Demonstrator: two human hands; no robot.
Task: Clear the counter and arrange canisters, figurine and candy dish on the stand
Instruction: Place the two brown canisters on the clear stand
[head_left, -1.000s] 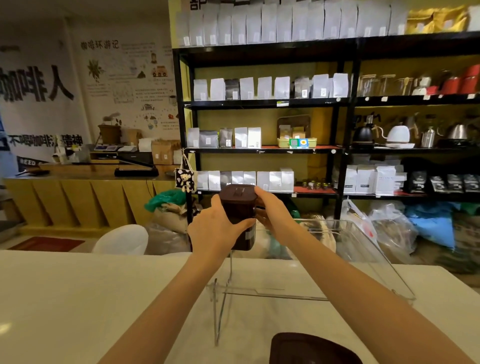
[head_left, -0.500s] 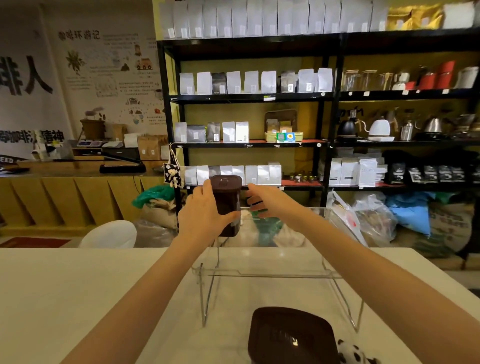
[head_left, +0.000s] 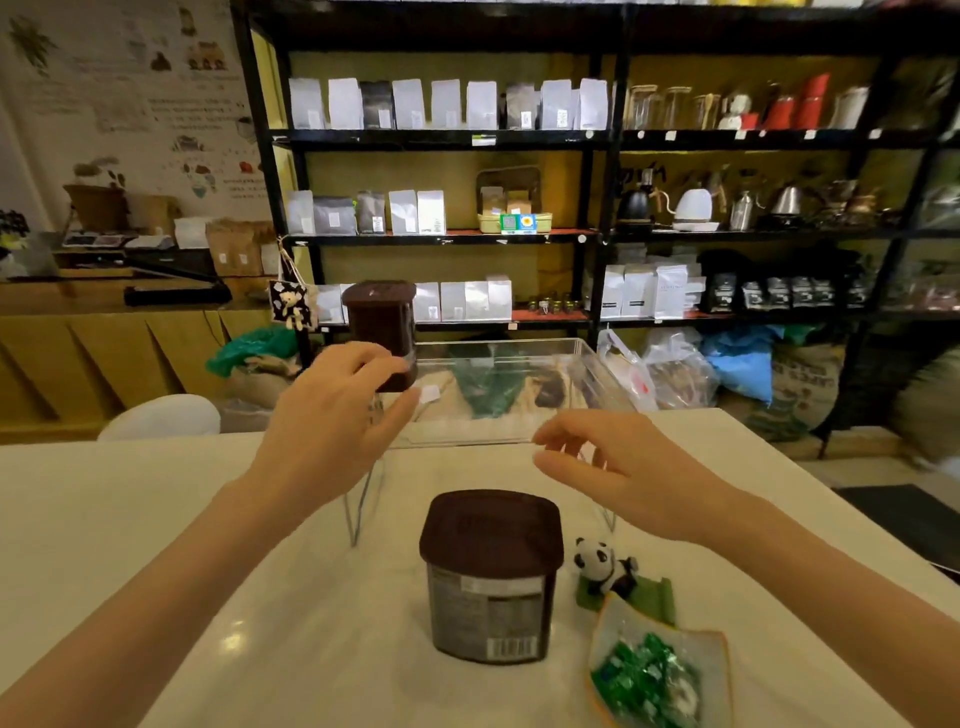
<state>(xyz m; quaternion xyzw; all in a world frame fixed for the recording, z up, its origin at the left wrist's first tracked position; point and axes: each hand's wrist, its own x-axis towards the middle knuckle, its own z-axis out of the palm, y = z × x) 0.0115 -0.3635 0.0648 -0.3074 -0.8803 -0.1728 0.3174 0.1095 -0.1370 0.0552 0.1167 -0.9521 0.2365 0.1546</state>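
Observation:
A dark brown canister stands upright on the left end of the clear stand. My left hand is just in front of its base, fingers spread, with the fingertips touching or almost touching the canister. My right hand hovers open above the counter in front of the stand's right half and holds nothing. A second brown canister stands on the white counter near me. To its right are a panda figurine on a green base and a candy dish with green wrapped sweets.
Beyond the counter's far edge, black shelves carry white bags, kettles and jars. A white chair stands at the left past the counter, and sacks and plastic bags lie on the floor behind the stand.
My right hand has let go of the canister and drawn back toward me. My left hand has slid down to the canister's base and loosened. The view tilted down, showing the second canister, panda and dish.

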